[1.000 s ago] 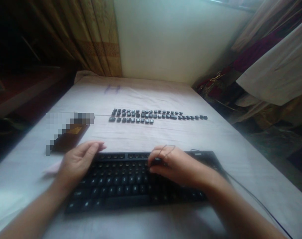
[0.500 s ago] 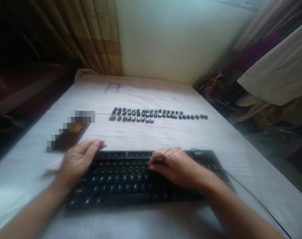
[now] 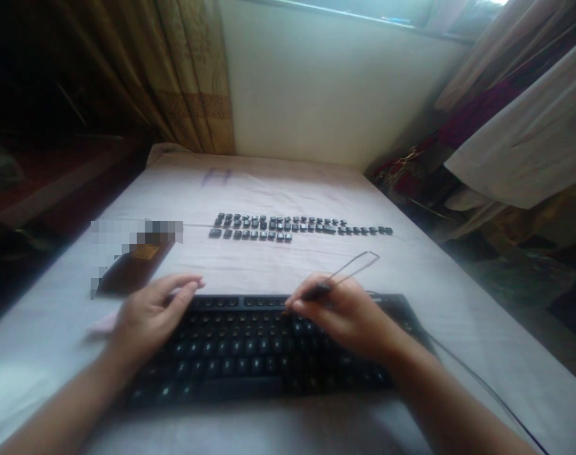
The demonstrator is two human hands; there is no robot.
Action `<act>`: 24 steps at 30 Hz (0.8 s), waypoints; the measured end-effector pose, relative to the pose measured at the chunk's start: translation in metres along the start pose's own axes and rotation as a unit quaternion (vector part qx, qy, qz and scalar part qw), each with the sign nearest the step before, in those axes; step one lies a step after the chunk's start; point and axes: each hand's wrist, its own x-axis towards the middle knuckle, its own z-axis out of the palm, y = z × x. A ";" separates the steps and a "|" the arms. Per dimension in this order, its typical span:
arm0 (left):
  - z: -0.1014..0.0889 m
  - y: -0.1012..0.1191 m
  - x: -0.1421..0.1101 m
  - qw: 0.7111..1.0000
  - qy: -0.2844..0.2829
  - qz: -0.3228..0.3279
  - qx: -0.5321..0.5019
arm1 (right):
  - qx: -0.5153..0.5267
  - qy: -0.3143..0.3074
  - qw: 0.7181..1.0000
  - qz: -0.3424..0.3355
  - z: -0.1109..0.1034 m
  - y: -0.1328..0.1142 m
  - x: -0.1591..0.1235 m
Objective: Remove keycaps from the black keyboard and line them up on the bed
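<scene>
A black keyboard (image 3: pixel 250 354) lies on the cloth-covered table (image 3: pixel 316 265) right in front of me. My left hand (image 3: pixel 150 313) rests on its upper left corner, fingers loosely curled against the edge, holding nothing. My right hand (image 3: pixel 337 313) pinches a thin wire keycap puller (image 3: pixel 351 268) above the top row of keys, near the middle. The puller's wire loop sticks up and to the right of my fingers. Two rows of loose black keycaps (image 3: pixel 297 226) lie further back on the table.
A dark brown flat object (image 3: pixel 136 265), partly pixelated, lies left of the keyboard. The keyboard's cable (image 3: pixel 482 385) runs off to the right. Curtains (image 3: pixel 188 76) hang at the back left; piled fabric (image 3: pixel 506 145) sits to the right of the table.
My right hand has turned, so the wire puller now points up and to the right instead of lying over my knuckles. My left hand has hardly moved. The view has tilted slightly.
</scene>
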 end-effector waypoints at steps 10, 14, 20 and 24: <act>0.009 0.072 -0.032 0.982 -0.079 0.164 -0.042 | -0.003 0.065 0.994 -0.087 0.023 -0.017 -0.005; 0.013 0.078 -0.040 0.986 -0.096 0.114 -0.076 | 0.014 0.076 0.991 -0.113 0.036 -0.022 -0.007; 0.016 0.081 -0.042 0.980 -0.143 0.055 -0.128 | 0.023 0.080 0.988 -0.129 0.044 -0.024 -0.007; 0.015 0.083 -0.039 0.975 -0.169 0.021 -0.146 | -0.001 0.103 0.988 -0.116 0.043 -0.022 -0.006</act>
